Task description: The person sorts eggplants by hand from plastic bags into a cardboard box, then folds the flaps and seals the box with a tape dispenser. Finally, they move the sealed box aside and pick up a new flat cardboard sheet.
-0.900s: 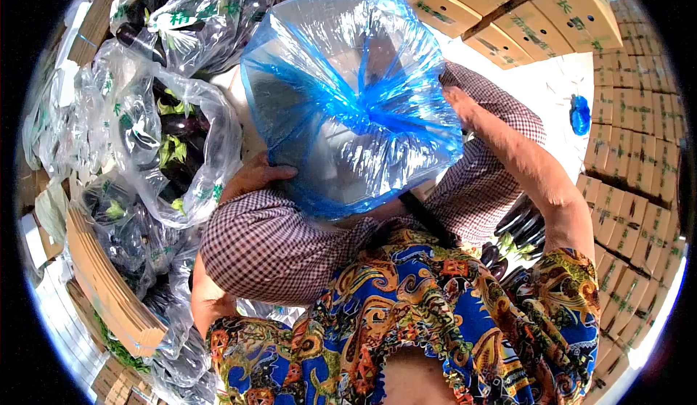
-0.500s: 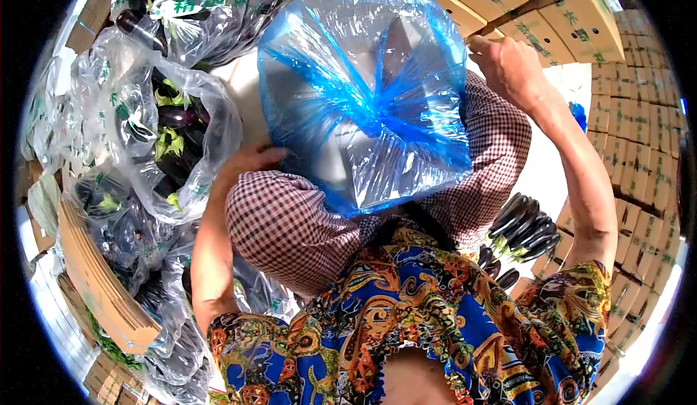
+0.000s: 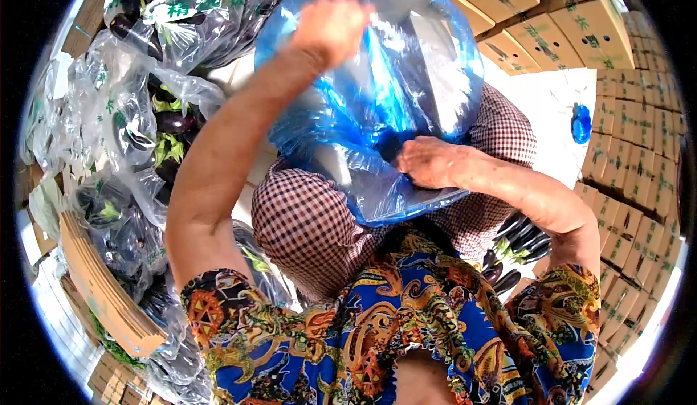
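Note:
A blue translucent plastic bag (image 3: 312,133) covers a pale container between my knees, its film gathered near the middle with a dark gap there. My right hand (image 3: 430,161) is closed on the bag's film beside that gap. Over the far left part of the bag is my left hand (image 3: 332,29), blurred, with its fingers curled; whether it pinches any film is too smeared to tell.
Clear bags of eggplants (image 3: 174,122) lie at the left, above flattened cardboard (image 3: 109,285). Boxes (image 3: 544,38) stand at the upper right, with stacked cartons (image 3: 639,173) beyond. Loose eggplants (image 3: 526,238) lie by my right knee; a blue item (image 3: 581,123) is farther right.
My left hand has moved up from the bag's left side to over its far part. My right hand has come from the boxes to the bag's middle. The gathered film has loosened.

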Motion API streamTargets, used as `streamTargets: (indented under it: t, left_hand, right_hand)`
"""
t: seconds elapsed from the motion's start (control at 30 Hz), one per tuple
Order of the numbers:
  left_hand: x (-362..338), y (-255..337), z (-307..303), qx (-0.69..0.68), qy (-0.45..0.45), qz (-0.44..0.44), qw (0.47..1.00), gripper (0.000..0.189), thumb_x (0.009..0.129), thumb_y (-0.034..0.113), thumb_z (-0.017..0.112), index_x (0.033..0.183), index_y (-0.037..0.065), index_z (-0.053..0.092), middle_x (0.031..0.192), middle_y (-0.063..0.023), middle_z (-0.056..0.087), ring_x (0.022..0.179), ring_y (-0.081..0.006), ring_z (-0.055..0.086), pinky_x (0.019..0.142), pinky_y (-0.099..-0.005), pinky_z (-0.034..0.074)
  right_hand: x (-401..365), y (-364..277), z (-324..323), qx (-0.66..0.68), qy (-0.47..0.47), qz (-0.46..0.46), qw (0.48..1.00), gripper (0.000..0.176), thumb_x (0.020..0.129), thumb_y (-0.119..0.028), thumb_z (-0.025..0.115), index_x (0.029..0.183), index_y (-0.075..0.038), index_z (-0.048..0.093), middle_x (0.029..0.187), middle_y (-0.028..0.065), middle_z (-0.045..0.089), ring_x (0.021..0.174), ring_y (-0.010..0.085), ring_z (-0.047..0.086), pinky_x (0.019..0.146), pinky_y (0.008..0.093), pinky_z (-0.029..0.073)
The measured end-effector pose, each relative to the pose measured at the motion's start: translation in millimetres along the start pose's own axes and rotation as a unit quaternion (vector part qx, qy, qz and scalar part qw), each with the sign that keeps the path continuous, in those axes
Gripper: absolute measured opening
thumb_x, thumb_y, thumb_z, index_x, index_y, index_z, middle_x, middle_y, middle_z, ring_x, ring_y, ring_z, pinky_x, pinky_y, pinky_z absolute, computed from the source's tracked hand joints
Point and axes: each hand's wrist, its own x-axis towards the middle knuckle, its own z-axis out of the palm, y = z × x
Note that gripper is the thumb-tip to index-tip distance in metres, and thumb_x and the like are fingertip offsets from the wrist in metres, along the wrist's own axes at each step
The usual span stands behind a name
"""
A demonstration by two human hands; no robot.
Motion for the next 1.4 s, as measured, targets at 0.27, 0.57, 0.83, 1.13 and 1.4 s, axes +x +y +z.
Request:
streamTargets:
  t: [0.27,0.57,0.83,1.13,1.4]
  left_hand:
    - [-5,-13,12,-0.148,0.149,0.108,0.972,0.034,0.085,0.017,0.063,0.117,0.007,0.062,0.096,-0.0151,0.067,0.090,-0.0340,0.064,0.083,-0.0423,0.051]
    - [-68,10,-27,-0.413,0.189,-0.108,0.884,0.029,0.088,0.009,0.058,0.116,0.006,0.062,0.078,-0.0086,0.066,0.068,-0.0196,0.065,0.066,-0.0291,0.052]
    - [-184,21,15,-0.462,0.071,-0.322,0.823,0.038,0.085,0.021,0.070,0.120,0.008,0.062,0.111,-0.0124,0.064,0.101,-0.0225,0.063,0.082,-0.0335,0.052]
    - [-202,23,80,-0.638,-0.081,-0.324,0.694,0.075,0.081,0.037,0.073,0.137,-0.002,0.041,0.127,-0.0165,0.056,0.116,-0.0222,0.053,0.100,-0.0344,0.042]
    - [-194,35,48,-0.804,-0.140,-0.262,0.514,0.073,0.083,0.028,0.071,0.141,0.000,0.036,0.131,-0.0114,0.054,0.119,-0.0201,0.050,0.105,-0.0349,0.037]
  right_hand:
    - [-8,8,-9,-0.010,0.028,0.071,0.997,0.020,0.081,-0.010,0.058,0.098,-0.006,0.069,0.096,0.0139,0.069,0.095,0.0315,0.066,0.082,0.0421,0.054]
    - [42,98,-29,-0.025,0.143,0.116,0.983,0.079,0.080,-0.029,0.070,0.144,0.000,0.033,0.128,0.0270,0.052,0.126,0.0387,0.044,0.106,0.0411,0.036]
    - [130,66,-2,0.006,0.058,0.043,0.997,0.064,0.082,-0.038,0.062,0.135,-0.006,0.045,0.135,0.0206,0.049,0.125,0.0331,0.047,0.105,0.0394,0.039]
    - [159,118,18,0.082,0.058,0.167,0.981,0.047,0.083,-0.040,0.060,0.120,-0.011,0.061,0.118,0.0154,0.064,0.109,0.0290,0.061,0.093,0.0363,0.048]
    - [163,118,-2,0.012,0.101,0.195,0.975,0.045,0.084,-0.038,0.059,0.120,-0.011,0.061,0.118,0.0152,0.064,0.109,0.0295,0.061,0.093,0.0374,0.048]
